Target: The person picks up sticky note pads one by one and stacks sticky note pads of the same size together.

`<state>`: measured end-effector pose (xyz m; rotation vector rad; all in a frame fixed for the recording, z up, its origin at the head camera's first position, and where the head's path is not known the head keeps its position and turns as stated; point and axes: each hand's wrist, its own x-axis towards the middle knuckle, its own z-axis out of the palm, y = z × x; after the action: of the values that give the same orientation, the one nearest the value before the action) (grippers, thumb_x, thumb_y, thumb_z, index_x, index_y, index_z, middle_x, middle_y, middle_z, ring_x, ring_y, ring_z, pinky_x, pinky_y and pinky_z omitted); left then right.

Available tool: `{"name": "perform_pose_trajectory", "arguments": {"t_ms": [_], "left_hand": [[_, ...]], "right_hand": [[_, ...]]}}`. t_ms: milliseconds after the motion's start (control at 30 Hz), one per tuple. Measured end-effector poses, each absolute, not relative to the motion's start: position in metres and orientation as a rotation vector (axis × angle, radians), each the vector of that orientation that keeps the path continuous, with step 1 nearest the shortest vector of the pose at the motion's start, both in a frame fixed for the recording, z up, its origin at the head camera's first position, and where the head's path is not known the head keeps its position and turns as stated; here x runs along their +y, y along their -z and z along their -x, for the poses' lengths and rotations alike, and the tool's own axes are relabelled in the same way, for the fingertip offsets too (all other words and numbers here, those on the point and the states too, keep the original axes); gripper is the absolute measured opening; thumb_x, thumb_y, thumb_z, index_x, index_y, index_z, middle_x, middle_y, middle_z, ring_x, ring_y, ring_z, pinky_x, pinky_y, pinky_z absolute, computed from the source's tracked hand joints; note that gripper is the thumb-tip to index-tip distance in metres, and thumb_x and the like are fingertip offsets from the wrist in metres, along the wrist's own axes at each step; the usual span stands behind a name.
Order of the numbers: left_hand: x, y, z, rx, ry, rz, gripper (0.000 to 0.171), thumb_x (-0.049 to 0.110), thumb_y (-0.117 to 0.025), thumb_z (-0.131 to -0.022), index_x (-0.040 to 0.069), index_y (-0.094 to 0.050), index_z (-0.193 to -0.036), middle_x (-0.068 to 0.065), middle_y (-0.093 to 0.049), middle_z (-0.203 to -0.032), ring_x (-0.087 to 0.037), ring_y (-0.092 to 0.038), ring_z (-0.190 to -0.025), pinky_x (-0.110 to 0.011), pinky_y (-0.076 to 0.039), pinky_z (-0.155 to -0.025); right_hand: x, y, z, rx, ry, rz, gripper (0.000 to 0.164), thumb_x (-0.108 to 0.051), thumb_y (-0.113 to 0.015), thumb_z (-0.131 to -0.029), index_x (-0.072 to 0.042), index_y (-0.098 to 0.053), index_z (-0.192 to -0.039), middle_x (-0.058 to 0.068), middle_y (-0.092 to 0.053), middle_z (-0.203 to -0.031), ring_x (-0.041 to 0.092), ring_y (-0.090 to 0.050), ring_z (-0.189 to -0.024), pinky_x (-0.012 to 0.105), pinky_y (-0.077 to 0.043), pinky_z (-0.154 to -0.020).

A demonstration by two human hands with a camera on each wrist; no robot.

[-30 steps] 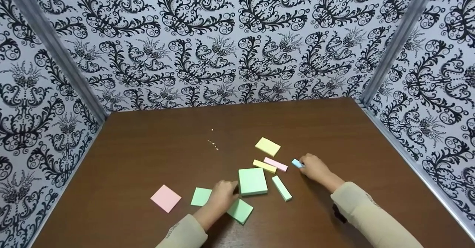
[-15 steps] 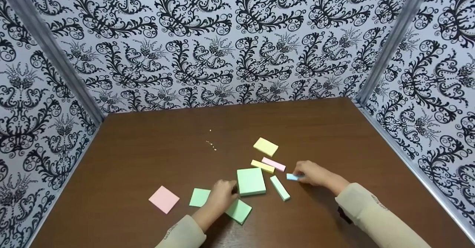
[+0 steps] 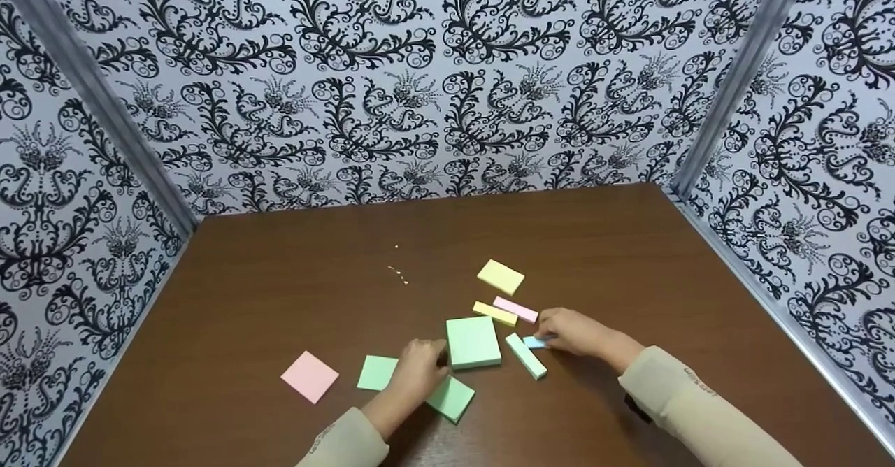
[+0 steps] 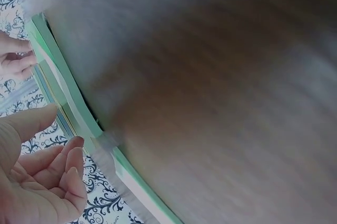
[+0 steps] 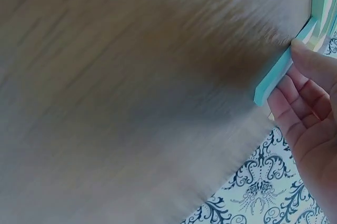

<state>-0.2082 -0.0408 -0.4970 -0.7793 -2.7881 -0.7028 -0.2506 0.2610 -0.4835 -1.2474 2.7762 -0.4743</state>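
My right hand (image 3: 570, 331) pinches a narrow blue sticky-note pad (image 5: 274, 77) between thumb and fingers, low over the table. In the head view its left end is right at a narrow pale green pad (image 3: 526, 356). My left hand (image 3: 418, 369) rests beside the thick green sticky-note block (image 3: 474, 342), fingertips near its left side. The left wrist view shows that hand's thumb and loosely bent fingers (image 4: 73, 145) apart, nothing between them. Two green square pads, one left (image 3: 375, 372) and one right (image 3: 451, 398) of the left wrist, lie partly hidden beneath it.
Behind the thick block lie a narrow yellow pad (image 3: 496, 313), a narrow pink pad (image 3: 516, 309) and a yellow rectangular pad (image 3: 500, 277). A pink square pad (image 3: 310, 377) is at the left. Patterned walls (image 3: 377, 103) border the brown table (image 3: 294, 264). Small crumbs dot its middle.
My right hand has brought the blue pad leftward and nearer, turning it, up to the narrow green pad, whose far end has shifted slightly left. The left hand stays in place.
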Motion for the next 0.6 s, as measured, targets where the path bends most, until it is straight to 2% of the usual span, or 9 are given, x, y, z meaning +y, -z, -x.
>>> {"name": "perform_pose_trajectory", "arguments": {"t_ms": [167,367,600], "left_hand": [[-0.04,0.4967,0.2074,-2.823,0.679,0.753,0.021,0.006,-0.073,-0.072,0.008,-0.052,-0.069,-0.001,-0.053,-0.061,-0.017,-0.051,-0.06,-0.028,-0.038,-0.054],[-0.0383,0.498,0.2056,-2.862,0.594,0.727,0.018,0.012,-0.073,-0.074,0.008,-0.055,-0.075,-0.004,-0.057,-0.067,-0.024,-0.055,-0.07,-0.035,-0.043,-0.065],[-0.0388,0.4987,0.2058,-2.853,0.585,0.745,0.022,0.012,-0.074,-0.074,0.009,-0.052,-0.07,-0.001,-0.054,-0.063,-0.019,-0.051,-0.064,-0.032,-0.039,-0.062]], "right_hand": [[0.2566,0.4837,0.2494,2.792,0.43,1.269,0.013,-0.002,-0.066,-0.08,-0.001,-0.071,-0.092,0.006,-0.06,-0.083,0.014,-0.055,-0.071,0.024,-0.046,-0.061],[0.2517,0.4844,0.2466,2.799,0.431,1.259,0.013,-0.005,-0.068,-0.079,-0.001,-0.072,-0.091,0.005,-0.06,-0.081,0.011,-0.053,-0.069,0.022,-0.044,-0.06],[0.2504,0.4842,0.245,2.845,0.395,1.246,0.013,-0.005,-0.068,-0.079,-0.003,-0.072,-0.09,0.004,-0.059,-0.08,0.013,-0.053,-0.071,0.024,-0.044,-0.061]]}}
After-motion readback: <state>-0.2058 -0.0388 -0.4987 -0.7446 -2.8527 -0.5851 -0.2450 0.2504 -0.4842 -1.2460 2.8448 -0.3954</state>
